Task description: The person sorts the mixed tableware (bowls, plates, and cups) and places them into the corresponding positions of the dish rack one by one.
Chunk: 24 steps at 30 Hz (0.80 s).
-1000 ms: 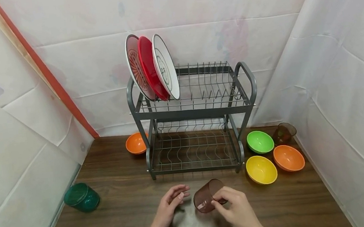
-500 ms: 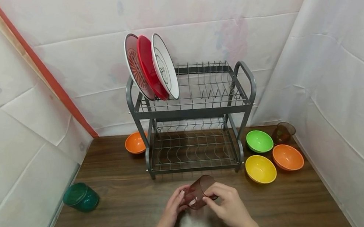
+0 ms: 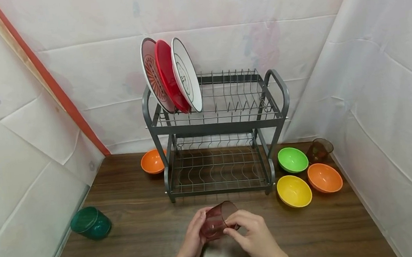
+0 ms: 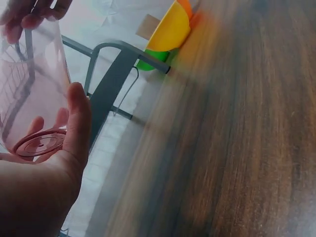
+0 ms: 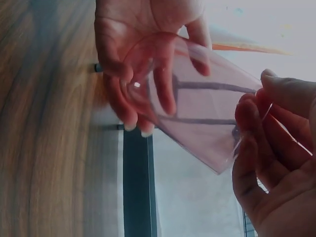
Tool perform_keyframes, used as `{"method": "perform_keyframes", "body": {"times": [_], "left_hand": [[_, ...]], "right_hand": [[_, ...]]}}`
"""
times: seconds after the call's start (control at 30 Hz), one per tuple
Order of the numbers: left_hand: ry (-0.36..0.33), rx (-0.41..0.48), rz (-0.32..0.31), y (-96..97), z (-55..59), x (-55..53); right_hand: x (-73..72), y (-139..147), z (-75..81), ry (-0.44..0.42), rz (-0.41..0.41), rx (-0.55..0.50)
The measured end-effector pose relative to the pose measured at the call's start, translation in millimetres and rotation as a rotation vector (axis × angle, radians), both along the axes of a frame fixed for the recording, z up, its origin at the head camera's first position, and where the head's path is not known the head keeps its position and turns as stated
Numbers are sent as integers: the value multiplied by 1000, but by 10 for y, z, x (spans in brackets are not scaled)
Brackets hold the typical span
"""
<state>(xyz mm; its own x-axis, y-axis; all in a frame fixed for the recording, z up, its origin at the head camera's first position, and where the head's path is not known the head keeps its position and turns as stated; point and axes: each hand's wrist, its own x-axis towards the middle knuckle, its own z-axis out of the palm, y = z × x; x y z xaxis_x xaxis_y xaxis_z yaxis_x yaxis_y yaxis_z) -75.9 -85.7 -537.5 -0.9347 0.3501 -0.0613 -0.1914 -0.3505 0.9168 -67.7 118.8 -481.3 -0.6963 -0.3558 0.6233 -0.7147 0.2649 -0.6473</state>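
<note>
Transparent reddish-brown tumbler (image 3: 213, 224), in the head view, is held tilted above the near middle of the bench (image 3: 140, 252), its mouth toward the right. A second ago the left hand (image 3: 192, 236) was spread apart from it; now those fingers curl round its base end, and the tumbler sits farther left. The right hand (image 3: 255, 236) pinches the rim, as it did then. A two-tier dark grey metal rack (image 3: 219, 127), with three upright plates (image 3: 168, 76) on top, stands between the hands and the back edge. Near the left edge is a teal transparent cup (image 3: 93, 226); toward the right edge sit round green (image 3: 293, 160), yellow (image 3: 294, 191) and orange bowls (image 3: 325, 178).

From the left wrist, the wall looks pale pink and the base shows concentric rings.

From the right wrist, left fingers and grey bars show through the smooth, flaring wall.
</note>
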Motion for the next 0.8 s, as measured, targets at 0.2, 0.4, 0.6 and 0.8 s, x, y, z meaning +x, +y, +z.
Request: {"method": "perform_keyframes", "body": {"times": [0.2,0.4,0.6,0.8], "left_hand": [[-17,-31,92,-8,1,-16],[-58,-46,175,-22,-25,-29],[-71,-49,171,-22,-28,-26],[-81,-61,157,-24,-15,-17]], "right_hand": [[-33,5,10,51,-75,36],[-62,-43,44,80,-140,62],[-76,-84,59,50,-117,140],[-82,-107,33,46,-92,192]]}}
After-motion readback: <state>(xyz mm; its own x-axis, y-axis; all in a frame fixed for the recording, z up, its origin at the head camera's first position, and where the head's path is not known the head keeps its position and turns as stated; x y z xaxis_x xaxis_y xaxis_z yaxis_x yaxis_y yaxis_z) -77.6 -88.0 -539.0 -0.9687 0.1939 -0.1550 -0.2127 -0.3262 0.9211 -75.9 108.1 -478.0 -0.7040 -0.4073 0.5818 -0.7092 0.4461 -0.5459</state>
